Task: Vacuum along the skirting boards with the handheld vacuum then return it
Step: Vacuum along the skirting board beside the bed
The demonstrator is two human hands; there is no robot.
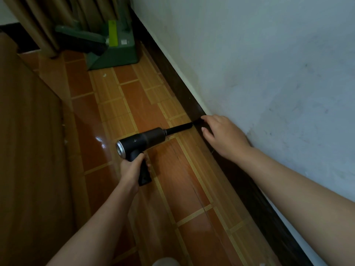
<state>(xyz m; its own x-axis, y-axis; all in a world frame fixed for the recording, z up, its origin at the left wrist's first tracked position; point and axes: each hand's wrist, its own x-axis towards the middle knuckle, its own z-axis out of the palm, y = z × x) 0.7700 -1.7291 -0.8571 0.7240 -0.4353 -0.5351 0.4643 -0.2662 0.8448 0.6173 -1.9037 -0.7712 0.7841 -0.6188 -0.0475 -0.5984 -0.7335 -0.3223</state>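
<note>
— Along the right edge of the floor (169, 185), what runs under the wall (269, 64)?

— A dark skirting board (172, 79), from the far corner down to the near right corner. The floor is orange-brown tile with pale striped bands.

— And the handheld vacuum (143, 140)?

— Black, pistol-shaped, held low over the middle of the floor. Its thin nozzle (179, 128) points right, and the tip is at the skirting board; whether it touches I cannot tell.

— Who holds it?

— The left hand (132, 169), wrapped tight round the grip that hangs under the barrel. The silver rear end of the barrel faces the camera.

— The right hand (223, 136)?

— Spread flat, fingers loosely parted, holding nothing. It lies over the skirting board at the foot of the wall, just beside the nozzle tip.

— Anything farther off?

— A green appliance (113, 48) stands in the far corner against the skirting board, with tan curtains (48, 22) behind it. A brown wooden panel (28, 141) fills the left edge.
</note>
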